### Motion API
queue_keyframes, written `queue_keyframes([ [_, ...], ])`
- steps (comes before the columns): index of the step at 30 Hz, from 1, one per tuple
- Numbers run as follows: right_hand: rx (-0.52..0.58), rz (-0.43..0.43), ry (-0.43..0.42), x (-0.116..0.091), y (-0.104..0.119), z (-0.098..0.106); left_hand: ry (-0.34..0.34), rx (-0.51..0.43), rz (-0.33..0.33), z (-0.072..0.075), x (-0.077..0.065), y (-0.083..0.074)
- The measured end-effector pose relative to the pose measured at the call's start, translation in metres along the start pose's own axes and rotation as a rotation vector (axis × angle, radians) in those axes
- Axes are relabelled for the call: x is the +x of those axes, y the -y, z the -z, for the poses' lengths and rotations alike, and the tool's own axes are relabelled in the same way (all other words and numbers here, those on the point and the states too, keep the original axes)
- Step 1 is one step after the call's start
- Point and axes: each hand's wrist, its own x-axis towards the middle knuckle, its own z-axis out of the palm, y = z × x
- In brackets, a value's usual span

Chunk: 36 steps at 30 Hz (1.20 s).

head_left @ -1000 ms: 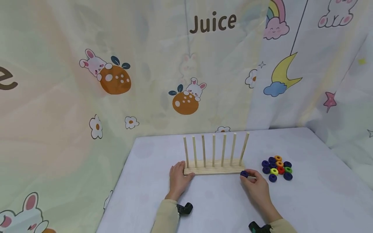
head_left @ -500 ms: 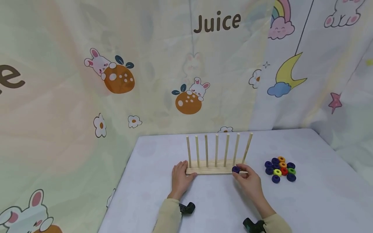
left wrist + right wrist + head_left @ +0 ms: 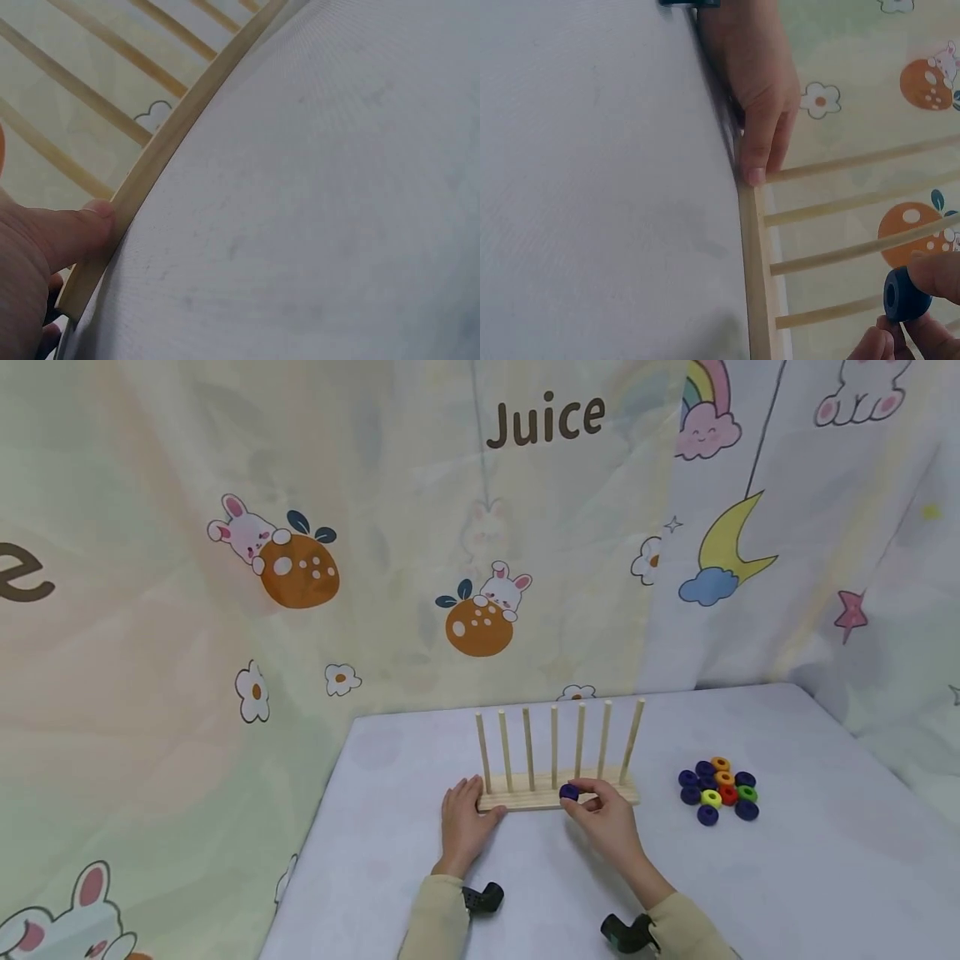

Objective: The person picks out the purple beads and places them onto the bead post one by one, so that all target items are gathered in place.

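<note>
A pale wooden peg rack (image 3: 525, 803) with a row of several upright pegs stands on the table. My left hand (image 3: 461, 831) grips its left end, the thumb lying on the front edge of the base in the left wrist view. Thumb and fingers of my right hand (image 3: 611, 828) pinch a dark blue ring bead (image 3: 569, 792) in front of the middle pegs. Seen from the right wrist, that bead (image 3: 906, 295) is held above the base, its hole facing sideways, and it overlaps the end of no peg there.
Right of the rack lies a loose cluster of ring beads, mostly dark blue, among them a red bead (image 3: 728, 796), a yellow bead (image 3: 711, 798), green and orange ones. A printed cloth (image 3: 405, 610) hangs behind the white-covered table (image 3: 540, 893).
My right hand has moved left along the front of the rack, from its right end to the middle pegs, carrying the dark blue bead. The left hand keeps its place on the rack.
</note>
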Motion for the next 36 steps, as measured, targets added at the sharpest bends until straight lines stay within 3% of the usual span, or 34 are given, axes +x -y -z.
queue_keyframes([
  [17,-0.018,0.161,0.047,0.019,0.030,-0.011,0.020,-0.002,0.045,0.005,0.002,-0.004],
  [28,-0.015,0.164,0.091,0.033,0.057,-0.012,0.024,-0.009,0.068,0.004,-0.001,-0.002],
  [36,-0.009,0.205,0.098,0.039,0.074,-0.014,0.009,0.029,0.035,0.004,0.002,-0.001],
])
